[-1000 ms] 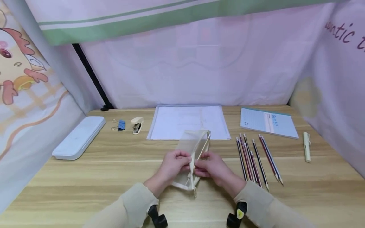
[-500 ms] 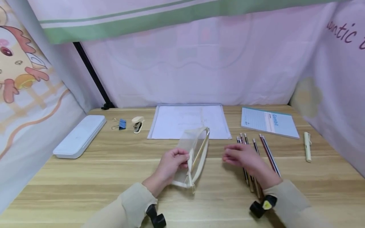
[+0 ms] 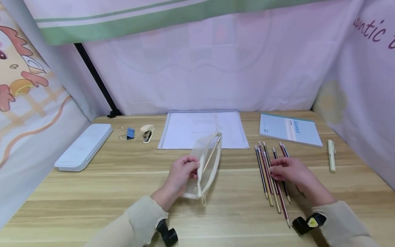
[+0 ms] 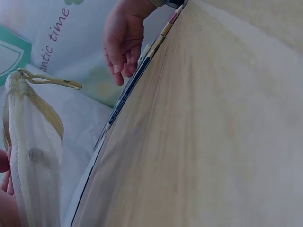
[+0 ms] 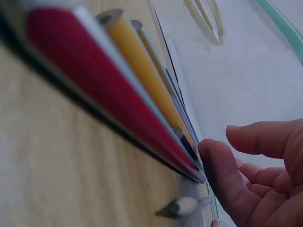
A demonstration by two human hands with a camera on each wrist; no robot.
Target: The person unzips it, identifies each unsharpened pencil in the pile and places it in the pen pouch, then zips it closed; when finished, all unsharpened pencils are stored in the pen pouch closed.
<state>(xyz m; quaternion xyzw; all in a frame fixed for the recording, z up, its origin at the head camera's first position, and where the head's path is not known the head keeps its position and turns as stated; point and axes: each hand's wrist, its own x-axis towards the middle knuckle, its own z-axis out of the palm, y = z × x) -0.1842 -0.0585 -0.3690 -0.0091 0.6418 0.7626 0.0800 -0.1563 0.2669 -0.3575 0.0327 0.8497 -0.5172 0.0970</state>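
Note:
My left hand (image 3: 182, 175) pinches the near-left edge of a see-through cream mesh pencil pouch (image 3: 202, 145). The pouch stands tilted with its mouth gaping, and a thin gold pencil-like stick (image 3: 211, 154) shows inside. To the right, my right hand (image 3: 291, 171) hovers at a loose group of pencils (image 3: 261, 171), fingertips close to the middle ones. In the right wrist view a gap shows between thumb and forefinger (image 5: 215, 163), with nothing held; a red pencil (image 5: 99, 75) and yellow pencil (image 5: 142, 66) lie beside them. The left wrist view shows the pouch's zipper pull (image 4: 54, 81).
Behind the pouch lies a white sheet-like folder (image 3: 185, 130). A blue notebook (image 3: 277, 130) and pale pen (image 3: 331, 156) lie right. On the left are a white case (image 3: 83, 147), a blue binder clip (image 3: 130, 133) and a cream stapler (image 3: 147, 133). Curtains enclose the table.
My right hand has left the pouch and moved right to the pencils. My left hand keeps its pinch on the pouch, whose mouth has spread wider.

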